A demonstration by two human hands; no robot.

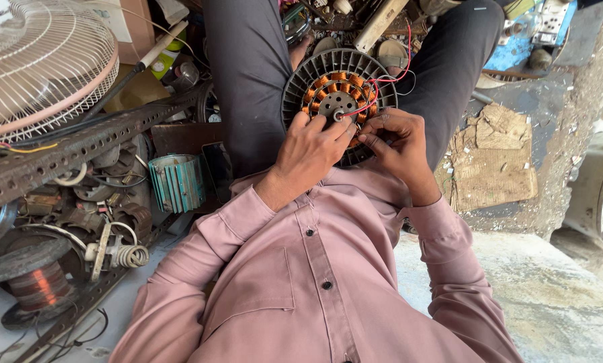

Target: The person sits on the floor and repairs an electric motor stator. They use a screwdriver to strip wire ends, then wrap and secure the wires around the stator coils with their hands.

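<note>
The left hand presses its closed fingers on the fan motor stator resting on the person's lap, while the right hand beside it pinches a thin red wire. Just beyond the fingertips lie copper windings, likely fragile. The stator looks heavy and stiff, so its ribbed outer rim seems the safest grip.

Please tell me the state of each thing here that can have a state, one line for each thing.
Motor: open, copper coils bare, propped between the knees.
Red wire: loose, looped over the motor.
Left hand: resting on the motor.
Right hand: fingers pinched at its rim.
Fan guard: detached.
</note>
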